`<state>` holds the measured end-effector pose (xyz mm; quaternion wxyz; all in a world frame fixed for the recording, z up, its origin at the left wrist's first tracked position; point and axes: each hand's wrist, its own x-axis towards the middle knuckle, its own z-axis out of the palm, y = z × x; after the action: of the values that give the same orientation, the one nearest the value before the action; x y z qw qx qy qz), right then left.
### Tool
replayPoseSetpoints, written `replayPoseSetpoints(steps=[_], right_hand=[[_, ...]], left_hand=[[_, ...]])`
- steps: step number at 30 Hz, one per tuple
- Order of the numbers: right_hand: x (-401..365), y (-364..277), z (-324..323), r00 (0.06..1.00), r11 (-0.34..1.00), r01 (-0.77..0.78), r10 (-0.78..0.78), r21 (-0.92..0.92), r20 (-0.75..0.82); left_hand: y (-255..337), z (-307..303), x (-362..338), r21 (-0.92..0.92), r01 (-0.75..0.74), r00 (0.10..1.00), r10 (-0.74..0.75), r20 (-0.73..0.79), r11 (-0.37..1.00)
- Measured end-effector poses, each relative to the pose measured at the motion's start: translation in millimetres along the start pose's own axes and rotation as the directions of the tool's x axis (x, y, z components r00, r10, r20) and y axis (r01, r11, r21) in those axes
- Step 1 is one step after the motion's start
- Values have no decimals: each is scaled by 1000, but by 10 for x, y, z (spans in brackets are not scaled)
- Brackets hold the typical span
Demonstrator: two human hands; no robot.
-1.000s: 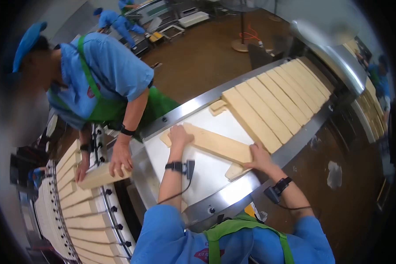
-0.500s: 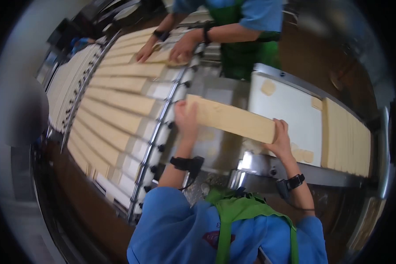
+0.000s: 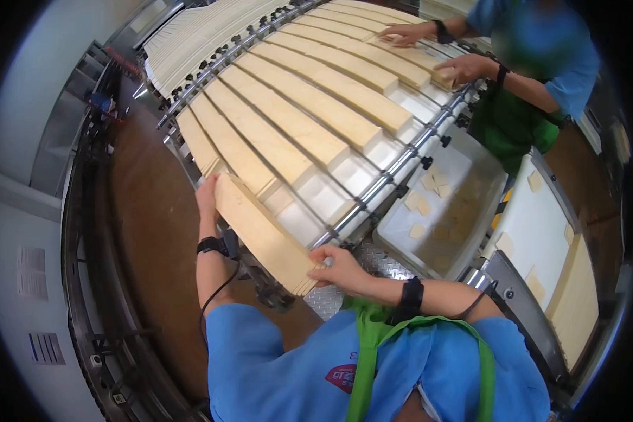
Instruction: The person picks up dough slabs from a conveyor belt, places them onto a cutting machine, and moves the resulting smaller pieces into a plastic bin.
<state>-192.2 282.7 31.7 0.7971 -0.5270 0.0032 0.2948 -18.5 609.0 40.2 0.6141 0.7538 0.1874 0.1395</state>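
A long stack of pale dough sheets [image 3: 264, 228] is held between my two hands at the near left edge of the slotted rack [image 3: 380, 176]. My left hand [image 3: 206, 199] grips its far end. At the near end, where thin layers show, the fingers of my right hand [image 3: 339, 273] are closed on the stack. Beside it, similar long dough stacks [image 3: 288, 130] lie in parallel lanes between metal rods.
Across the rack, a co-worker's hands [image 3: 464, 69] touch dough at the lane ends. A grey bin [image 3: 387, 228] with loose pieces stands right of the rack. Further right, a white conveyor [image 3: 534, 225] carries scraps and a pale dough block [image 3: 573, 302].
My hands have carried the dough stack from beside the white conveyor leftward to the rack's near edge. The view has turned left, and the co-worker's hands now appear farther right.
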Motion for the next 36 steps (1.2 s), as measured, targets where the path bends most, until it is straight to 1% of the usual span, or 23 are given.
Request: replayPoseSetpoints(steps=[1,2,3,4,6,7,9,12,14,15,17,18,20,21,24,26,27,28,29,31,33,34,36], right_hand=[[28,86,115,999,999,-50,50,16,-4],[84,134,197,995,995,-98,99,31,-9],[123,147,246,994,994,-105,105,18,8],[135,148,268,994,994,-111,111,6,23],[183,125,319,993,993,-115,115,-8,18],[220,112,347,994,994,-113,113,-8,1],[290,67,389,993,992,-121,121,-41,-13],[389,58,418,990,981,-138,137,-140,-13],[490,142,413,993,969,-114,116,-218,-2],[542,160,430,998,954,-67,62,-291,-23],[662,193,501,997,900,23,-50,-435,-51],[747,258,521,989,870,103,-141,-483,-43],[923,414,549,949,782,252,-316,-570,-14],[961,437,572,946,776,257,-323,-576,-11],[1025,529,593,946,760,270,-322,-592,17],[1022,571,520,952,743,273,-299,-611,62],[1018,520,493,945,726,311,-307,-613,116],[960,439,454,938,714,337,-310,-613,154],[857,383,376,935,707,349,-307,-615,177],[657,67,231,968,766,250,-183,-593,171],[395,-280,56,982,842,143,-55,-520,181],[345,-279,-133,957,815,279,-188,-508,223],[104,-406,-537,929,792,364,-273,-489,249]], left_hand=[[-214,-65,66,-43,114,993,-113,28,992],[-479,-115,143,119,-87,994,77,81,989],[-516,-116,121,265,-290,953,253,165,920],[-502,-129,168,407,-295,949,217,227,865],[-374,-108,259,650,-312,937,111,331,693],[-367,-155,283,724,-411,904,149,400,554],[-263,-245,410,785,-581,813,201,546,216],[-102,-315,523,688,-726,679,152,718,0],[-93,-327,519,710,-702,684,227,693,-51],[-91,-337,521,723,-686,685,267,678,-76],[-91,-329,505,772,-630,694,387,607,-81],[-81,-319,501,797,-599,693,446,566,-79],[-57,-303,503,853,-522,733,497,464,-26],[-53,-302,497,877,-480,751,519,409,4],[-222,-270,557,804,-450,844,480,241,389],[-491,-307,649,818,-465,864,375,336,339],[-610,-297,707,818,-480,866,322,383,318],[-661,-247,701,799,-455,883,315,348,392],[-685,-253,707,794,-463,880,314,357,393],[-479,-204,630,889,-404,907,224,358,216],[-137,-72,422,914,-375,924,144,355,155],[-28,10,359,925,-361,931,111,348,120],[-6,222,124,744,-468,884,242,400,477]])
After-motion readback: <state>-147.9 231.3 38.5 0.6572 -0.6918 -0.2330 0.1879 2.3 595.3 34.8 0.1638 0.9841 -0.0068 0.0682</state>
